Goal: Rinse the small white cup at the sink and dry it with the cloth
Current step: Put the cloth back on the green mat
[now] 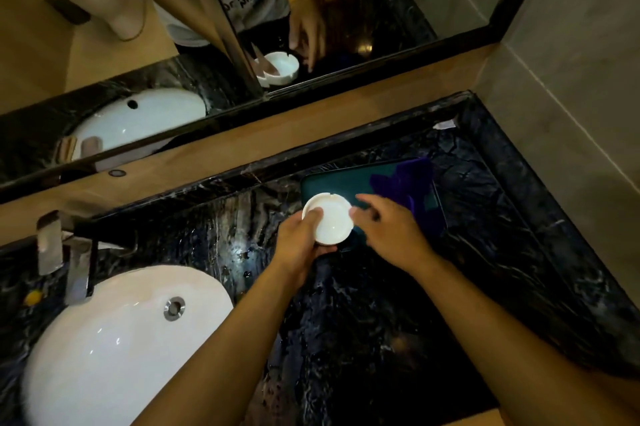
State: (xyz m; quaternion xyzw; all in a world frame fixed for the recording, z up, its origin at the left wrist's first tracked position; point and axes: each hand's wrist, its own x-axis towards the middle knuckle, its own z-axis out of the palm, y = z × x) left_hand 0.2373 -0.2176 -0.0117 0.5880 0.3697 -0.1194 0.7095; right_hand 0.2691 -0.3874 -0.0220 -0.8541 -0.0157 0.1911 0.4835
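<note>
The small white cup (331, 217), round with notches in its rim, is held above the near left corner of a dark green tray (332, 180). My left hand (302, 245) grips it from below, thumb on the rim. My right hand (388, 229) hovers just right of the cup with fingers spread, fingertips near its rim, holding nothing. A purple cloth (410, 187) lies crumpled on the tray's right side, behind my right hand. The white oval sink (114, 349) sits at lower left.
A chrome faucet (69, 259) stands behind the sink on the black marble counter (363, 321). A mirror (242, 27) runs along the back and reflects the cup and hands. A beige wall (571, 96) closes the right side. A small yellow object (33, 297) lies left of the faucet.
</note>
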